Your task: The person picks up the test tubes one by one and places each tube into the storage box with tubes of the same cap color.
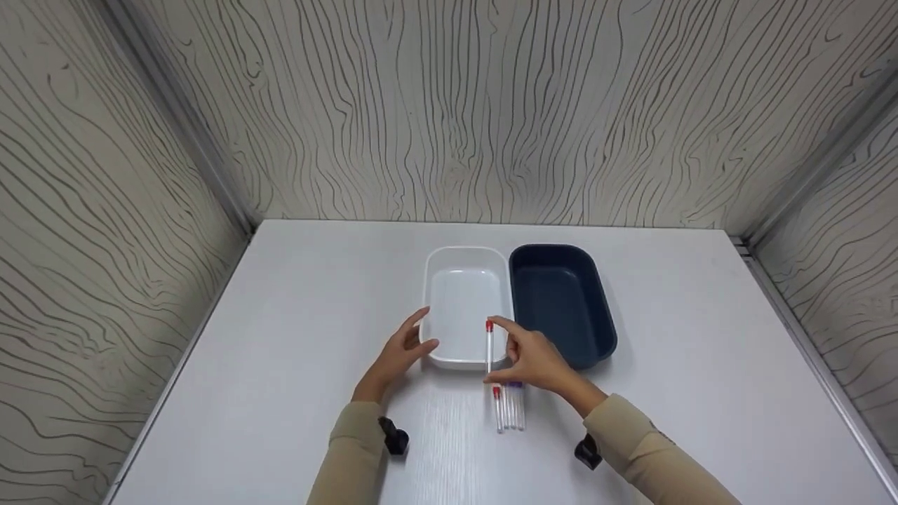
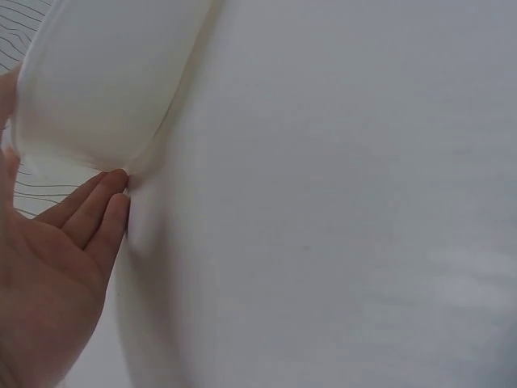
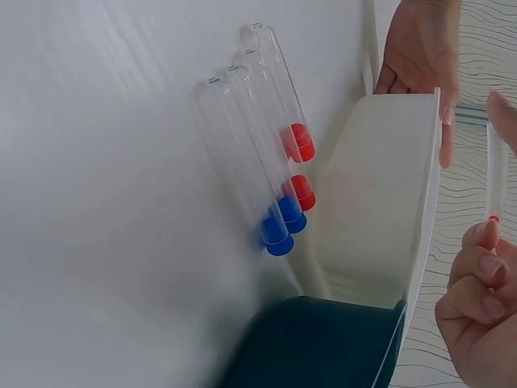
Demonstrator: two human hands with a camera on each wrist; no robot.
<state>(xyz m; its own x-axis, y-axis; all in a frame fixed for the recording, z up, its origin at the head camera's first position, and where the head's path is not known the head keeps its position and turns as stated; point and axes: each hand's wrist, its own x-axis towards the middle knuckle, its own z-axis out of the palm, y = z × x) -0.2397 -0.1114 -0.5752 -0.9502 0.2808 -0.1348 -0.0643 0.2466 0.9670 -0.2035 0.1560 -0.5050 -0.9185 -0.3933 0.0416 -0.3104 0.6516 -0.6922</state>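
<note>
My right hand holds a clear test tube with a red cap lengthwise between thumb and index finger, above the front right of a white tray. The cap sits against the index fingertip, the thumb against the other end. At the tray's left side is my left hand, its fingers fairly straight along the outside and its thumb near the rim. In the left wrist view, the fingertips touch the tray's lower edge. Several capped tubes lie before the tray, among them a red-capped one and a blue-capped one.
A dark blue tray stands right beside the white one. Both are on a white table, with patterned panels behind and at both sides. Black wrist mounts stick out below the sleeves.
</note>
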